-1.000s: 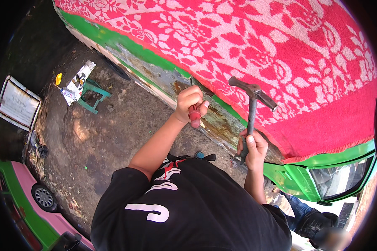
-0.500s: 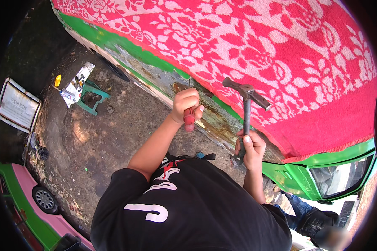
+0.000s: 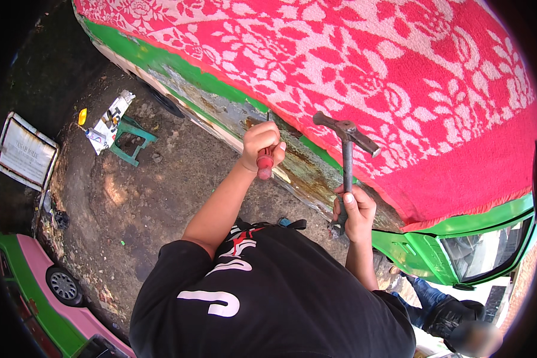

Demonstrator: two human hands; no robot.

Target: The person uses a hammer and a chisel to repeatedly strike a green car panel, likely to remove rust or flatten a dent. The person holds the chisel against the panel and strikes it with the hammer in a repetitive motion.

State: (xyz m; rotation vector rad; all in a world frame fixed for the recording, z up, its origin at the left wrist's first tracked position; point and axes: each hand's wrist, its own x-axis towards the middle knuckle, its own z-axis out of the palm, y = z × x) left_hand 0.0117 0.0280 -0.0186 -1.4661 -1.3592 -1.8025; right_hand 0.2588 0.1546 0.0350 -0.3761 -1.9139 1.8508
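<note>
My left hand [image 3: 261, 143] is closed around a screwdriver with a red handle [image 3: 265, 164]. Its rounded butt points back toward me, and a short bit of metal shaft shows beyond my fist, by the vehicle's side; the tip is hidden. My right hand [image 3: 357, 213] grips a hammer [image 3: 345, 137] low on its dark handle, with the metal head raised to the right of the screwdriver. Behind both tools runs the green vehicle's side panel [image 3: 307, 170], its paint stripped to grey and rusty brown metal. A red and pink floral cloth [image 3: 394, 77] covers the vehicle above.
On the left, a green plastic stool [image 3: 134, 138] stands on the dirt ground beside a white sheet [image 3: 106, 128] with small items. A framed sign [image 3: 27, 152] and a pink and green car [image 3: 65, 286] are farther left. Another person [image 3: 447, 316] is at lower right.
My left hand and the screwdriver have shifted slightly left and up. The hammer head has moved a little to the left; both grips stay the same.
</note>
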